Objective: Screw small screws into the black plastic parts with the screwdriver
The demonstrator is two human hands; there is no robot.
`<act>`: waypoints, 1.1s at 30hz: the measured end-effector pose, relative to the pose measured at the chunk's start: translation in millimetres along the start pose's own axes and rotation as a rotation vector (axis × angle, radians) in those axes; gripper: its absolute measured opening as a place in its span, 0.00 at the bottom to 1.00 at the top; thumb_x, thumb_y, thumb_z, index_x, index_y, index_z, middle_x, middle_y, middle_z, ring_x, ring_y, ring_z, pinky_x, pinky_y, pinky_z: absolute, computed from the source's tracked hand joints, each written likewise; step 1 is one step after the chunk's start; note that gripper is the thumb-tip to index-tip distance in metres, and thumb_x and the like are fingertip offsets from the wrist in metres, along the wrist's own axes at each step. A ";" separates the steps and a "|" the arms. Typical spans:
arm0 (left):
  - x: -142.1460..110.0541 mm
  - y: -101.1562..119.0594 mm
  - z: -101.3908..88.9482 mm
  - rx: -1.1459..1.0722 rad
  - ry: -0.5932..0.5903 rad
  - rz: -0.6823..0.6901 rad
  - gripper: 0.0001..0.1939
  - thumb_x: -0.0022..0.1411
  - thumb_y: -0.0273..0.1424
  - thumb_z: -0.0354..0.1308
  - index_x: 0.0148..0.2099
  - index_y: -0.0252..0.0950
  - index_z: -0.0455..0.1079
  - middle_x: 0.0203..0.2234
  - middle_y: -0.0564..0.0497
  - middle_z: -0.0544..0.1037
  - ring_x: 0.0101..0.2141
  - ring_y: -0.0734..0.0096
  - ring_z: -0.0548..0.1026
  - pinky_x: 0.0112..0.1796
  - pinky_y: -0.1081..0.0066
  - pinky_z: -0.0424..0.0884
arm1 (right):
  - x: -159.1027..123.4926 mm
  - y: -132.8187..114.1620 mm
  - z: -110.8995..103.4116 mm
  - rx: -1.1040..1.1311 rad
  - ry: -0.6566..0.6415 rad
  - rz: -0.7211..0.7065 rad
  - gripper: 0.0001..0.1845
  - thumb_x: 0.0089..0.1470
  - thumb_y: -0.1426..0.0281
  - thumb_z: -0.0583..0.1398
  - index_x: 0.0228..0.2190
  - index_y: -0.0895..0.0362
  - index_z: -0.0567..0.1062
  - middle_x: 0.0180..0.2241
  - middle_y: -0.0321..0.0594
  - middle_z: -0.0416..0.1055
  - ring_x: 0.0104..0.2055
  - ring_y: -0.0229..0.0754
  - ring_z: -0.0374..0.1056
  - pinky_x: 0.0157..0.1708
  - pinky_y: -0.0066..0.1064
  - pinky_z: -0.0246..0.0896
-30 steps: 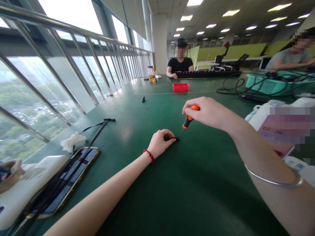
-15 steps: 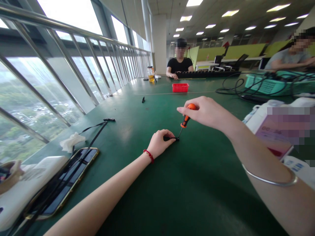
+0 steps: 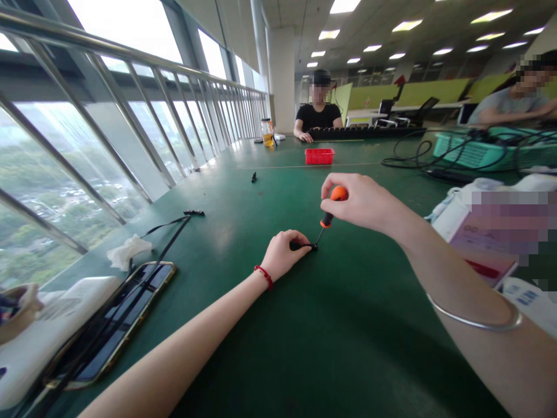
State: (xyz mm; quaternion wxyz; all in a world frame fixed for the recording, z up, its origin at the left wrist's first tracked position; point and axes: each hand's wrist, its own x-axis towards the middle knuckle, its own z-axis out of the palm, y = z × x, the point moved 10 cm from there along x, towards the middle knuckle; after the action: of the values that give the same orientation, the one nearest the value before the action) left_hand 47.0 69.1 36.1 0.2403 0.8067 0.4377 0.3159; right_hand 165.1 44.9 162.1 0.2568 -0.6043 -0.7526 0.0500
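Observation:
Pinched between the thumb and fingers of my left hand (image 3: 282,254) is a small black part (image 3: 312,247), held low at the green tabletop (image 3: 243,325). My fingers cover most of it, so its kind does not show. My right hand (image 3: 359,200) grips the orange and black handle of a screwdriver (image 3: 338,195). The screwdriver leans, its shaft running down to the left, and its tip meets the black part's exposed end beside my left fingertips.
A phone (image 3: 134,325) with black straps across it lies at left, near a crumpled tissue (image 3: 129,252). Farther off are a red tray (image 3: 319,156), a small black piece (image 3: 254,177) and a jar (image 3: 267,133). A teal basket (image 3: 470,152) with cables stands right. Two people sit beyond.
My right hand's fingers have curled and shifted around the top of the screwdriver handle. My left hand and the black part stay in place.

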 end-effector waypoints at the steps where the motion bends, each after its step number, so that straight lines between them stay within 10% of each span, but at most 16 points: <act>1: 0.0 -0.3 0.1 0.000 0.001 0.000 0.05 0.53 0.30 0.59 0.33 0.34 0.73 0.30 0.51 0.77 0.32 0.70 0.74 0.34 0.72 0.69 | -0.1 0.0 -1.4 -0.007 0.011 -0.001 0.11 0.45 0.61 0.57 0.29 0.54 0.73 0.23 0.33 0.67 0.23 0.35 0.59 0.25 0.28 0.48; 6: -0.3 -0.4 -0.7 -0.009 0.007 -0.007 0.05 0.53 0.31 0.59 0.32 0.34 0.73 0.30 0.51 0.78 0.33 0.69 0.74 0.35 0.71 0.69 | 0.4 7.3 -3.1 -0.014 0.007 0.059 0.22 0.52 0.54 0.50 0.22 0.56 0.72 0.18 0.36 0.64 0.21 0.36 0.57 0.24 0.30 0.47; 10: -0.6 0.3 -1.5 -0.007 0.009 -0.008 0.05 0.53 0.30 0.59 0.32 0.35 0.73 0.30 0.51 0.78 0.33 0.69 0.74 0.35 0.71 0.69 | 2.3 6.3 -6.1 0.010 0.041 0.021 0.11 0.45 0.60 0.57 0.28 0.55 0.73 0.23 0.34 0.67 0.22 0.34 0.58 0.24 0.28 0.48; 33: -1.1 -1.2 -2.1 0.010 0.019 -0.017 0.04 0.53 0.30 0.60 0.32 0.35 0.73 0.30 0.51 0.77 0.33 0.70 0.74 0.36 0.71 0.70 | 1.8 11.2 1.3 0.067 -0.050 0.061 0.18 0.48 0.55 0.55 0.24 0.56 0.76 0.19 0.34 0.64 0.20 0.34 0.56 0.22 0.29 0.46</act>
State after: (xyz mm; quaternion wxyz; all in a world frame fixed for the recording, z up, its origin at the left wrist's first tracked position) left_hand 44.4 69.0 36.4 0.2350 0.8013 0.4481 0.3192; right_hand 174.2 49.9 157.2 0.2561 -0.6165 -0.7380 0.0981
